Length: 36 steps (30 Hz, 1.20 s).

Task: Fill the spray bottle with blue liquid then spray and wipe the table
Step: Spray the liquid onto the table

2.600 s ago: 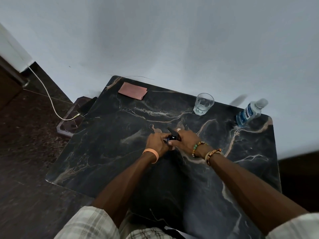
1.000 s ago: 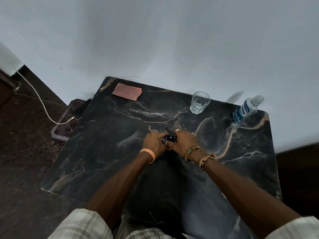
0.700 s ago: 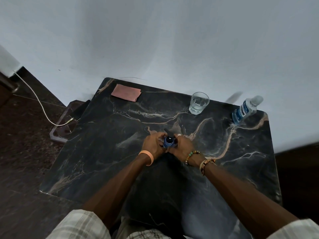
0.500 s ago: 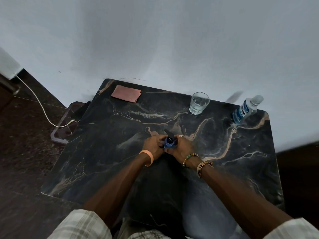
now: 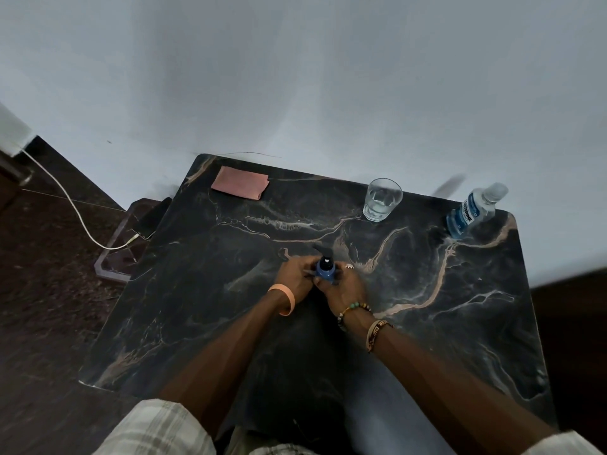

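Both of my hands are on the spray bottle, which stands upright mid-counter, slightly toward the far side. My left grip is narrow, with the fingertips closed on the bottle's left side near the neck. My right grip wraps the body from the right and front and pins it down on the counter. The black spray head is on and the nozzle points away to the far left.

Step in hand, my call: working the head at the neck, at the fill stage. I cannot tell whether it is loosening or tightening, and the bottle's blue wall hides the level inside.

The blue liquid bottle stands at the far right corner, well apart from my hands. It looks capped, with liquid in its lower part. The pink cloth lies folded at the far left corner, untouched. A glass of clear liquid stands at the far edge, between the two.

Next move, if the head is coming off:
- Right grip holds the body steady while left twists and lifts the head straight up, so the dip tube clears.
- Park the head on the counter, then reach far right for the blue liquid.
- The neck looks narrow, so pour slowly.

If it is already filled, seat the head tight, aim the nozzle at the counter, spray, then fetch the cloth.

Risks are tipping the small bottle while twisting and clipping the glass on the reach.
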{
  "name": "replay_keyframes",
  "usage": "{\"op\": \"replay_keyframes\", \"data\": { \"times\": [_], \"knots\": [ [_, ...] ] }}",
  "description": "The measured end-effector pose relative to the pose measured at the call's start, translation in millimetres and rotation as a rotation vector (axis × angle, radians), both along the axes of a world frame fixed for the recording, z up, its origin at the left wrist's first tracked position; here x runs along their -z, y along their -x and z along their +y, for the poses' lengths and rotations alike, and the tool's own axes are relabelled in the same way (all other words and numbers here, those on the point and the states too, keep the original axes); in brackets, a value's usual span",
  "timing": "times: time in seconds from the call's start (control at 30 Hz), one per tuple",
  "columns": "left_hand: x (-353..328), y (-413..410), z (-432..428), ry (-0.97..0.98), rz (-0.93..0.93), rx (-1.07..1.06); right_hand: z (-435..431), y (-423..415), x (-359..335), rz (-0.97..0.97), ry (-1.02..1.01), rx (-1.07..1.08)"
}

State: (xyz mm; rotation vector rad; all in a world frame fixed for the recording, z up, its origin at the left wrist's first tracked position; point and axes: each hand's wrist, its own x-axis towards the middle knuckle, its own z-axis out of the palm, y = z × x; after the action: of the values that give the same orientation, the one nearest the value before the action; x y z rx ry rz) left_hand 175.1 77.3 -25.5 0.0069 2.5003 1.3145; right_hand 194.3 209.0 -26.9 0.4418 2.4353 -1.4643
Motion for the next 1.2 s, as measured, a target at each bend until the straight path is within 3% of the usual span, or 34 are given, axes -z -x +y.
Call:
{"op": "replay_keyframes", "data": {
  "times": [0.13, 0.3, 0.43, 0.63, 1.2],
  "knots": [
    [-16, 27, -5, -0.14, -0.023, -0.075, -7, 32, -18, 0.086, 0.029, -0.036],
    [-41, 80, -10, -0.081, 0.056, -0.078, -18, 92, -34, 0.158, 0.002, 0.001],
    [-50, 122, -15, -0.107, 0.008, -0.084, -25, 139, -35, 0.151, 0.036, 0.086],
    [-42, 169, -19, -0.167, -0.073, -0.165, -27, 194, -29, 0.174, -0.012, 0.023],
    [-19, 202, -33, -0.234, -0.152, -0.171, -42, 236, -5, 0.077, -0.128, 0.001]
  ]
}}
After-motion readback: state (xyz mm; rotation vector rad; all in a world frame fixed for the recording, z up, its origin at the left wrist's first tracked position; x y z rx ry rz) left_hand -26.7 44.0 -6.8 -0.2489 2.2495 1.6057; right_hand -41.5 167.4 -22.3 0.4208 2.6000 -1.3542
